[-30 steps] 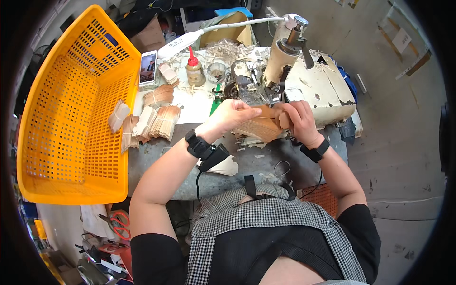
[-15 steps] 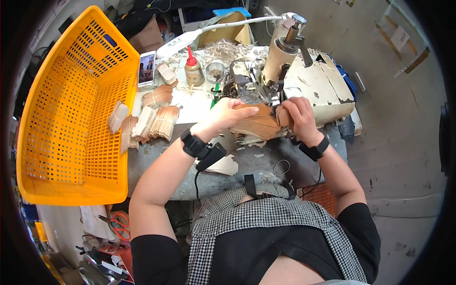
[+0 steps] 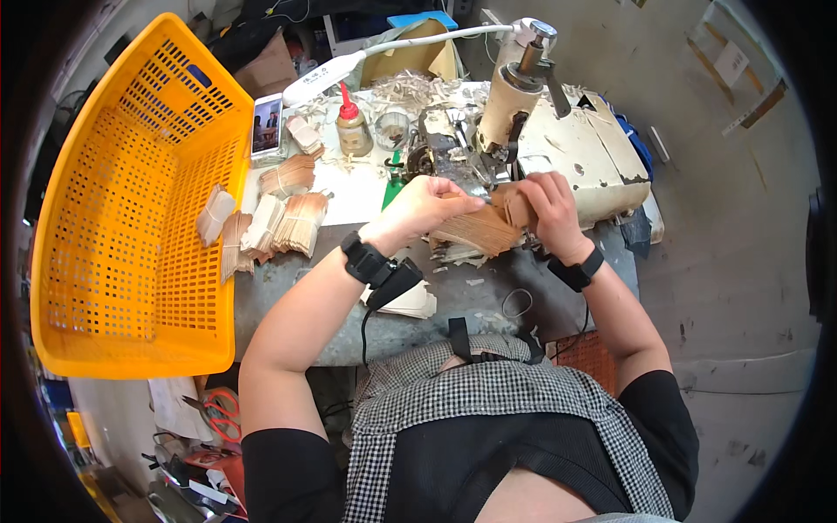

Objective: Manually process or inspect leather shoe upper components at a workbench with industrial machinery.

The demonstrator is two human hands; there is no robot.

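Observation:
A fanned stack of thin, tan-brown, leather-like pieces [image 3: 475, 231] lies at the front of an off-white bench machine [image 3: 575, 166]. My left hand [image 3: 427, 207] is over the stack's left side, thumb and fingers closed together close to the machine's working point. Whatever is between those fingertips is hidden. Opposite it, my right hand [image 3: 553, 216] grips a brown piece [image 3: 518, 207] with bent fingers, beside the machine's post [image 3: 507, 109]. Pale scraps lie beneath the stack.
At left stands a tall yellow perforated basket [image 3: 135, 218]. Banded bundles of pieces [image 3: 301, 222], a phone [image 3: 267, 125], a red-capped bottle [image 3: 353, 126] and a glass jar [image 3: 392, 131] are beside it. Pale pieces [image 3: 405, 301] and a rubber band [image 3: 517, 303] lie near the front edge.
My left thumb has shifted slightly right, off the stack's top, and now meets the fingers. More of the stack's fanned edges shows. My right hand stays nearly in place with its piece.

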